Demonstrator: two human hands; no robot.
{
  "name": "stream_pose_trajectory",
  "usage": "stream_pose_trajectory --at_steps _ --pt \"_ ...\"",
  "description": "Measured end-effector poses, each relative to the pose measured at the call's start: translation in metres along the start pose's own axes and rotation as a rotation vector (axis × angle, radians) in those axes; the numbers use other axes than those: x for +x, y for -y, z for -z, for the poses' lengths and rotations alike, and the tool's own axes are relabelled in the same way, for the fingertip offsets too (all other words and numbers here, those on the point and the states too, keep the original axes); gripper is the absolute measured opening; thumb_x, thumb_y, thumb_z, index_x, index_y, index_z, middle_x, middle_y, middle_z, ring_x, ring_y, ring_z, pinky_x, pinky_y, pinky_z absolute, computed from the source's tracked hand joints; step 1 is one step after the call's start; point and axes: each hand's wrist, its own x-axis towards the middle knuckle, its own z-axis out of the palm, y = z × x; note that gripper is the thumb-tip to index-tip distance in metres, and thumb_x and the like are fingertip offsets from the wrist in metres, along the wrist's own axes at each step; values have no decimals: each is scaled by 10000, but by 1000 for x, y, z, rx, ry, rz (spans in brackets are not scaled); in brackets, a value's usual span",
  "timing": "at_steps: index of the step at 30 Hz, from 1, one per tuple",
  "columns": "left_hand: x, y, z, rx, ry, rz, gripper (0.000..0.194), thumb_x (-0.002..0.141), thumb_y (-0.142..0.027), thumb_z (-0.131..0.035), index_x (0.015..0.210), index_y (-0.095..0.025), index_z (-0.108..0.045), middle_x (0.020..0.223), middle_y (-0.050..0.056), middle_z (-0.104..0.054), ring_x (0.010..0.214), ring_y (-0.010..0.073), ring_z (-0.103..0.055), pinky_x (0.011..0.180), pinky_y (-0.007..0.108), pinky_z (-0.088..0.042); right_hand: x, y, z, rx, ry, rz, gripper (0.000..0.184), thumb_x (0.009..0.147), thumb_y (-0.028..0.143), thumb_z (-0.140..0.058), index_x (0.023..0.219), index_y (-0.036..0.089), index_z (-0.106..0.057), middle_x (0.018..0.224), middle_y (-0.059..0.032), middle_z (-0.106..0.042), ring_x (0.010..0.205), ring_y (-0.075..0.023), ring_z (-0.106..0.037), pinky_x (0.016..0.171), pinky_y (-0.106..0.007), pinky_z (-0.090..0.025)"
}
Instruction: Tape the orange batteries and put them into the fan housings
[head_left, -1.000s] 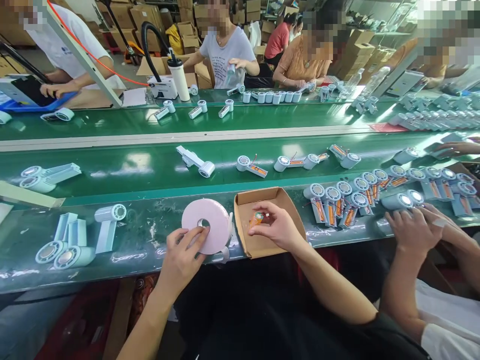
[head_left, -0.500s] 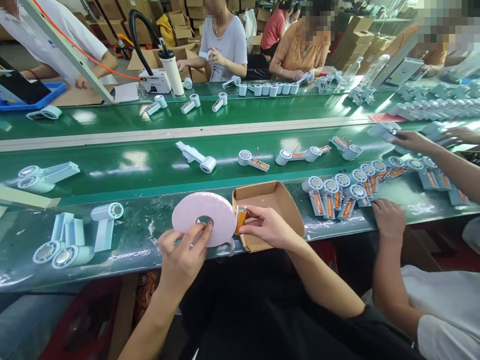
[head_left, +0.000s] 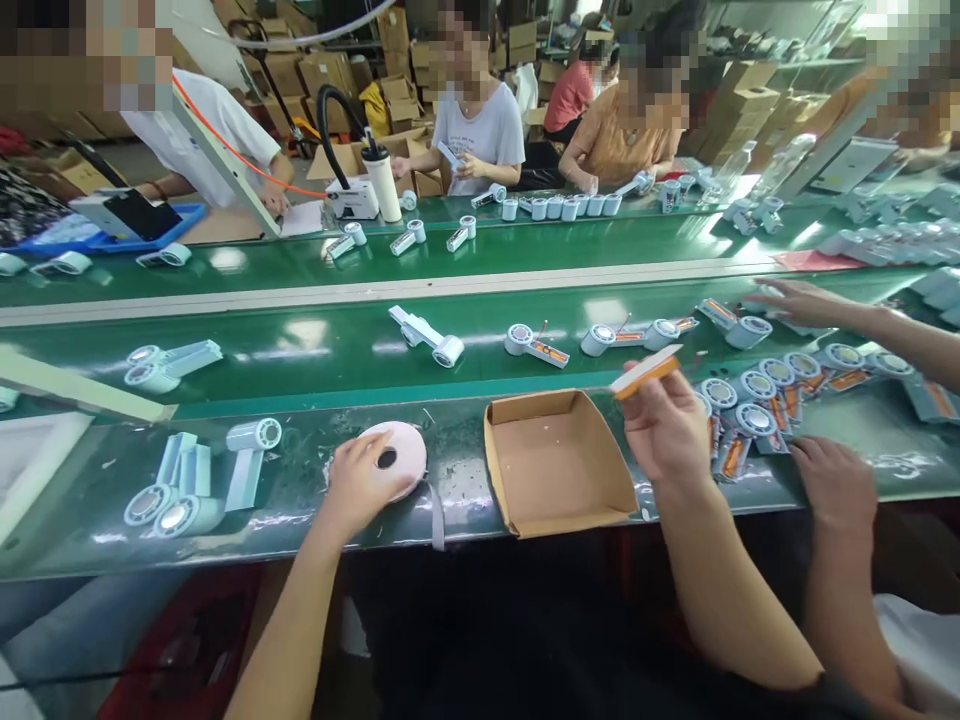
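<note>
A pinkish-white roll of tape (head_left: 409, 447) lies on the near ledge, with a loose tail hanging at its right. My left hand (head_left: 361, 482) grips the roll's left side, fingers across the top. Raised to the right, my right hand (head_left: 667, 430) pinches an orange battery (head_left: 646, 376) with a white strip along its upper side. Between my hands sits a shallow cardboard tray (head_left: 559, 455); its inside shows only tiny specks. Just beyond my right hand are several pale blue fan bodies (head_left: 756, 418) with orange batteries in their handles.
Several fan parts (head_left: 446, 349) lie on the green belt (head_left: 330, 350). More pale blue housings (head_left: 187, 510) rest at the left. At my right, a co-worker's hands (head_left: 836, 480) are near the fan bodies. Other people sit across the line, near a white machine (head_left: 356, 200).
My left hand has lowered the tape roll flat onto the ledge. My right hand has carried the battery away from the roll, up and right past the tray. The view has shifted.
</note>
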Motion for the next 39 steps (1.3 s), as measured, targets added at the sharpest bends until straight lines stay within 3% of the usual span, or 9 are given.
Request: stream_pose_trajectory --at_steps 3,6,10,14,17,22,28,34,39 --pt "85 -34 -4 -109 30 88 561 997 -570 -556 1447 -247 -647 1397 107 -720 1358 335 -580 1136 450 -460 -23 -21 -11 -32 89 -171 421 674 392 -1016 999 247 -793 996 -26 -845 852 -170 -804 730 -248 -670" --pt "172 -80 -23 -96 71 137 548 1063 -560 -435 1432 -203 -626 1354 155 -727 1231 331 -679 977 408 -542 -42 -34 -21 -68 110 -228 418 693 415 -993 1025 258 -793 1054 -60 -847 938 -234 -811 772 -327 -683" --pt "232 -114 -51 -1 65 141 539 1101 -468 -345 1495 -150 -532 1425 252 -632 1196 366 -694 885 440 -564 -44 -29 0 -137 110 -210 433 713 418 -981 1063 261 -779 1087 -86 -846 977 -278 -811 805 -388 -679" --pt "233 -124 -61 63 111 -130 501 1045 -318 -545 1530 -210 -482 1465 203 -592 1280 349 -644 974 434 -557 -35 -17 39 -184 73 -213 436 679 431 -1004 1020 263 -792 1026 -77 -848 881 -256 -810 768 -367 -671" --pt "224 -125 -60 107 204 -388 531 940 -197 -709 1442 -284 -560 1440 116 -617 1294 311 -635 1004 386 -558 -23 -12 50 -215 51 -231 443 661 430 -1010 1009 258 -796 1001 -73 -848 861 -250 -805 757 -358 -665" --pt "222 -127 -59 188 265 -588 431 907 -193 -770 1309 -259 -630 1429 106 -600 1234 292 -678 980 368 -594 -5 -19 23 -198 140 -257 497 638 446 -1010 1029 246 -778 1026 -78 -848 926 -263 -803 814 -378 -663" --pt "228 -126 -62 253 173 -640 499 907 -182 -751 1375 -226 -584 1446 164 -558 1267 331 -680 1009 420 -609 -7 -32 -17 -171 313 -301 500 639 472 -998 1008 235 -757 1026 -85 -851 978 -292 -801 877 -433 -667" --pt "237 -117 -60 290 255 -821 639 805 -35 -740 1359 -316 -590 1389 78 -598 1227 253 -697 1031 370 -594 -3 -27 -23 -172 369 -315 517 598 486 -1020 970 226 -772 996 -76 -851 935 -261 -800 872 -410 -662" --pt "238 -129 -62 298 278 -778 434 922 -162 -700 1341 -238 -621 1430 145 -595 1301 283 -653 1082 409 -567 3 -24 -27 -193 409 -310 498 631 493 -1009 971 221 -768 957 -74 -845 888 -247 -796 843 -406 -667"
